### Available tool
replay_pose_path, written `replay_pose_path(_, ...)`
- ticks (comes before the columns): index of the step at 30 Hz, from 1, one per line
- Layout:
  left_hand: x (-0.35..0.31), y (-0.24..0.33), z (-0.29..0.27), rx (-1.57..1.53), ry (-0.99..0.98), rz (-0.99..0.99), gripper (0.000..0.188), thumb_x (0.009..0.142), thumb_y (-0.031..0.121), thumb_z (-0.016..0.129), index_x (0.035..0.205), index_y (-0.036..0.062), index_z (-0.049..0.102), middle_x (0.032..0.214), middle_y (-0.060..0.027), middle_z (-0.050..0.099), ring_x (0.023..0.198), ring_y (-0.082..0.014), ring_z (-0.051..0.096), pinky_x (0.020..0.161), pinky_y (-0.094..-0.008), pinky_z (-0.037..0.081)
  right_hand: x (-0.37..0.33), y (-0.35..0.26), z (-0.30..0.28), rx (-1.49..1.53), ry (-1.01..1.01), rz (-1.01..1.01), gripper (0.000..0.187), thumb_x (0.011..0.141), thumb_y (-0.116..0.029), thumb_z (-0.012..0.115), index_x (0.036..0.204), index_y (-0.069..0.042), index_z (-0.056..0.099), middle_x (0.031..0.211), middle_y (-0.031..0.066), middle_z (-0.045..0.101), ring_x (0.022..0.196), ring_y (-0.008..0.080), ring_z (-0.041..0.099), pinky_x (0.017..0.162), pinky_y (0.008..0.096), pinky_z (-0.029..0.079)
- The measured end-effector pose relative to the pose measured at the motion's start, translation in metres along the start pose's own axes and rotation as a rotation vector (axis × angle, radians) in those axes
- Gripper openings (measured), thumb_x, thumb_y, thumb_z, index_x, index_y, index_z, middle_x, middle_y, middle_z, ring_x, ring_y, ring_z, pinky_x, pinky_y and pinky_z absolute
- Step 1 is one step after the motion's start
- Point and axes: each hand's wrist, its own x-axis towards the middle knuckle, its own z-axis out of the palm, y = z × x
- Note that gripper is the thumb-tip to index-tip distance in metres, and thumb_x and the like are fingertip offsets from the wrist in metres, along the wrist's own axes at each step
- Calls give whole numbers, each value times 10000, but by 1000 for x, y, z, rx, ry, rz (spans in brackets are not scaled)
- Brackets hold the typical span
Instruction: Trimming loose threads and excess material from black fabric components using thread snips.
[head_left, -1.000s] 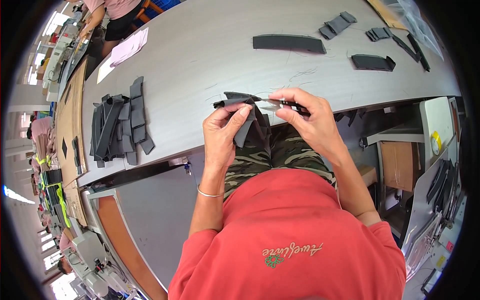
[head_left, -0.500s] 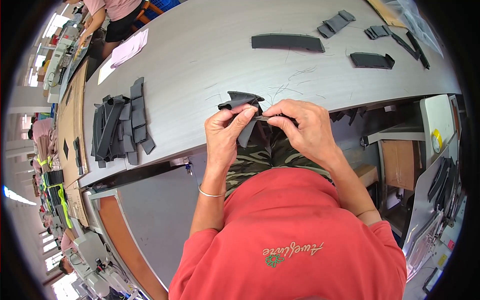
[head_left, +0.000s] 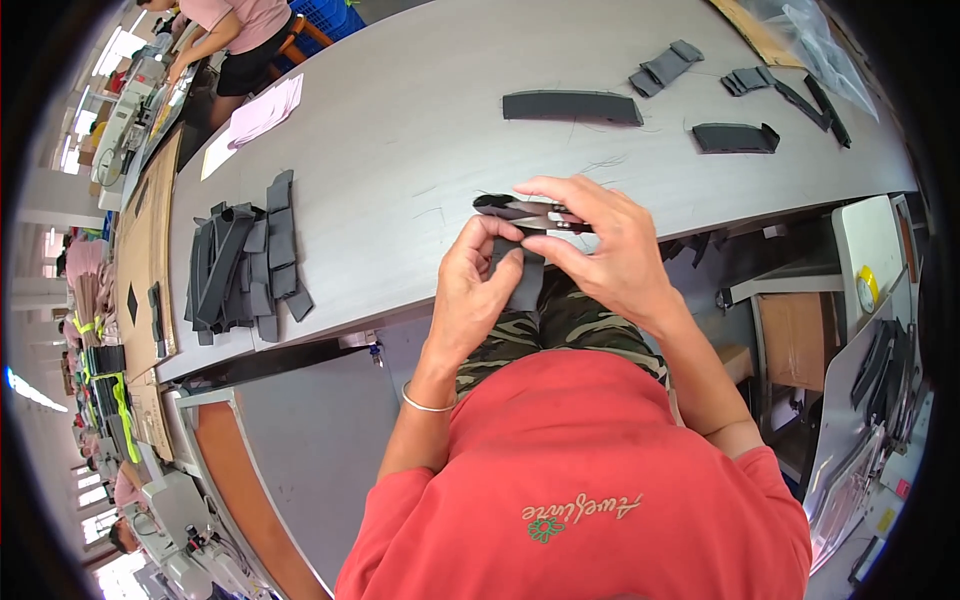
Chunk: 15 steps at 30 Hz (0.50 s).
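Left hand (head_left: 480, 280) pinches dark cloth (head_left: 527, 286) over near table (head_left: 390, 150) edge; right hand (head_left: 612, 250) grips snips (head_left: 566, 216) close by. Cloth seemingly mid-work. Pile (head_left: 248, 262) at left, strips (head_left: 572, 107) beyond; which finished, cannot tell.

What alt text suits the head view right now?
A person's left hand pinches dark cloth while the right hand holds snips close to it, at a gray table. A heap of dark strips lies at left; more pieces lie farther back at right.
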Motion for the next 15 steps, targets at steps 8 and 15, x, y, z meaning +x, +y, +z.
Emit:
replay_pose_path(8, -7, 9, 7, -55, -22, -74, 415, 814, -35, 603, 1166, 37, 395, 852, -21, 593, 725, -67, 502, 662, -221, 420, 10, 23, 3, 414, 114, 303, 86, 806, -51, 660, 885, -20, 673, 762, 14, 656, 671, 57, 547, 616, 221, 435)
replay_pose_path(15, 2, 16, 5, 108, -82, 59, 510, 840, -1, 607, 1310, -4, 409, 913, -48, 628, 852, -87, 549, 802, -245, 446, 14, 23, -1, 694, 200, 372, 79, 831, -25, 651, 897, 13, 675, 779, -22, 629, 689, 31, 513, 621, 196, 421)
